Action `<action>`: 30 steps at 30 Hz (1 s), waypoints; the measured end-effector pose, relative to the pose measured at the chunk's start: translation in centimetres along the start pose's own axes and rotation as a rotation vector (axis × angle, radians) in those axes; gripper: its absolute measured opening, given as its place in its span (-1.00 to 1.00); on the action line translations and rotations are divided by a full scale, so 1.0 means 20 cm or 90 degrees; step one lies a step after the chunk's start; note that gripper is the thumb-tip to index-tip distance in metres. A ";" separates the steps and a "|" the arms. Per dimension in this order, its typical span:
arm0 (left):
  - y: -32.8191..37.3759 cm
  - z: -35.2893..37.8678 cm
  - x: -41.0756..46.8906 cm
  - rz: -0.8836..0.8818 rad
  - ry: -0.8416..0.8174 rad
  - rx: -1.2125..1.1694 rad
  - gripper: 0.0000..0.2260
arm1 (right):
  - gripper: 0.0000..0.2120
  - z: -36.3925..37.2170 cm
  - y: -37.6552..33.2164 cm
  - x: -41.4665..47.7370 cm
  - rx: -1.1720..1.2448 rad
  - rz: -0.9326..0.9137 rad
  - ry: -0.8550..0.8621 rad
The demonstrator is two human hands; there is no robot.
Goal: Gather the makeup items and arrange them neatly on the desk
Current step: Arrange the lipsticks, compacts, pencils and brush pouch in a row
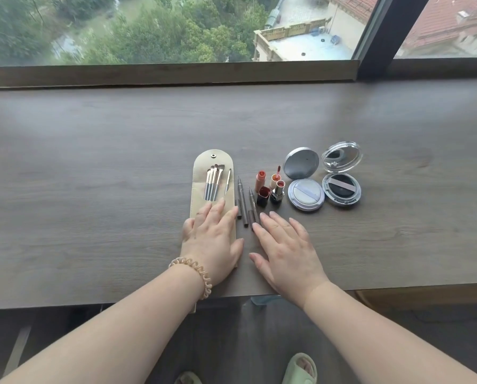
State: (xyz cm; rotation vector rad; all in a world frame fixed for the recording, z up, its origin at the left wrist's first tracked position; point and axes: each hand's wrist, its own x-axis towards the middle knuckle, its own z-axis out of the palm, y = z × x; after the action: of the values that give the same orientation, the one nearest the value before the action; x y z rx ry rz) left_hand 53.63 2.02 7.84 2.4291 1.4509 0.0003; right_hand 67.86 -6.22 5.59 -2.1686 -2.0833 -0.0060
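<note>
While both hands lie flat on the desk (93, 167), fingers spread and gripping nothing, the makeup sits in one row with the beige brush pouch (213, 173) as its leftmost piece. That pouch lies open, flap pointing toward the window, small brushes (213, 182) fanned out of its pocket. Left hand (213, 239), with a coiled hair tie (197, 270) on the wrist, presses palm-down on the pouch's near end. Right hand (283, 249) rests open on bare wood just right of the pouch, fingertips touching the near ends of the liner pens. Those two slim grey pens (244, 202) lie side by side just beside the pouch's right edge. Next right of them comes a tight cluster of uncapped lipsticks and lip tints (269, 189). Further right, a white cushion compact (306, 198) stands open with its lid up, and furthest from the pouch a clear-lidded compact (341, 187) is open too, dark puff showing.
</note>
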 end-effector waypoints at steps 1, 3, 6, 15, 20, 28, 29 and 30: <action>0.01 0.00 0.01 0.005 -0.002 0.003 -0.43 | -0.46 0.00 0.00 -0.01 -0.008 -0.001 -0.001; 0.02 0.01 0.01 0.014 -0.009 0.009 -0.44 | -0.45 0.00 0.01 -0.01 -0.024 0.006 -0.015; 0.03 0.03 0.01 0.019 -0.017 0.019 -0.44 | -0.42 0.01 -0.01 0.02 -0.032 0.031 -0.041; 0.02 0.03 0.02 0.034 -0.014 0.018 -0.46 | -0.37 -0.01 -0.02 0.04 -0.019 0.045 -0.051; 0.02 0.05 0.00 0.053 -0.031 0.022 -0.46 | -0.34 0.01 -0.04 -0.04 -0.023 0.034 -0.095; 0.01 0.04 -0.06 -0.002 0.034 0.010 -0.47 | -0.35 0.00 -0.09 -0.01 0.012 -0.003 -0.073; 0.00 0.05 -0.09 -0.016 0.039 0.014 -0.47 | -0.35 0.00 -0.09 0.00 0.020 -0.014 -0.078; -0.01 0.05 -0.11 -0.025 0.037 0.020 -0.45 | -0.36 0.00 -0.10 0.02 0.030 -0.019 -0.092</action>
State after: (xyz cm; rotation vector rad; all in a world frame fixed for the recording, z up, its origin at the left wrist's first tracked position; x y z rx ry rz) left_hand 52.57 -0.17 7.15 2.4443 1.5333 0.0395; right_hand 65.82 -5.82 5.72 -2.1701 -2.1680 0.2006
